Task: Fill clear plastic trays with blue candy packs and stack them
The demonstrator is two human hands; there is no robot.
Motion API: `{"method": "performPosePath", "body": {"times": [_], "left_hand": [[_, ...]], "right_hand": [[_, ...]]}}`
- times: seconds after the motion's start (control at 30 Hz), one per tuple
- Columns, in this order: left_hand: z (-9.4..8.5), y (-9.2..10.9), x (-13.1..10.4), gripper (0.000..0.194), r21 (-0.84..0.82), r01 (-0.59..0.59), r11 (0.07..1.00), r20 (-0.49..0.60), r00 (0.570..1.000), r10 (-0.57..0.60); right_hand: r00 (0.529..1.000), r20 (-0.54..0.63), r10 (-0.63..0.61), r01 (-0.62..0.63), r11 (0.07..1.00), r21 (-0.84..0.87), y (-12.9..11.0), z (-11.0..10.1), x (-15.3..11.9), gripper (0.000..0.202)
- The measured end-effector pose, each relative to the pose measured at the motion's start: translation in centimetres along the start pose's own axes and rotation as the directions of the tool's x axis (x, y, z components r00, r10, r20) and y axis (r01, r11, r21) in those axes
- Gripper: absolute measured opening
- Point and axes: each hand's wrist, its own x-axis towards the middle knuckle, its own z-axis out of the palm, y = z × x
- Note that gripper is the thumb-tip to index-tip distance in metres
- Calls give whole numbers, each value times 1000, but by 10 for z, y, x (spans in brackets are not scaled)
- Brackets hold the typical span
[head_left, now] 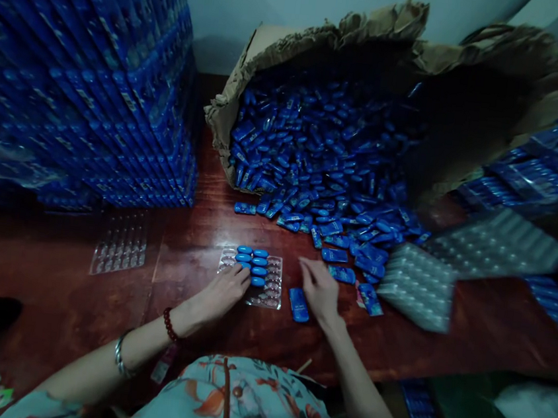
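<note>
1. The landmark is a clear, flat plastic blister tray (274, 287), lying on the dark red wooden table (182, 325) in front of the person; glossy blue oblong pieces (258, 271) sit in its middle columns, while the outer pockets on the right show bare.
2. At the tray's left half, the left hand (228, 287) bends its fingers down to a blue piece, perhaps to press or steady it; whether it grips anything I cannot tell.
3. Right of the tray, apart from it, the right hand (320, 290) has loosely curled fingers; no held thing shows, but the palm is hidden, so its grip cannot be told.
4. Between tray and right hand lies a flat blue rectangular packet (299, 304), probably there for easy reach.
5. Beyond the tray, a torn brown cardboard carton (225, 113) lies open towards it, which likely lets the heap of small blue packets (315, 153) slide within reach.
6. Well left of the tray rests another clear blister tray (120, 245).
</note>
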Motion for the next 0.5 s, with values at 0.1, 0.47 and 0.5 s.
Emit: {"method": "performPosePath", "body": {"times": [0.1,0.47,0.5], "left_hand": [[-2,-5,1,20,-4,-9,1000,-28,1000,9],[21,-1,8,21,-68,85,994,-203,974,-97],[21,-5,9,20,-89,87,992,-210,972,-104]], "right_hand": [[988,-51,149,-155,975,-161,41,-18,14,27],[879,317,356,-112,800,-589,70,-40,31,35],[868,343,359,-100,803,-588,69,-39,30,35]]}}
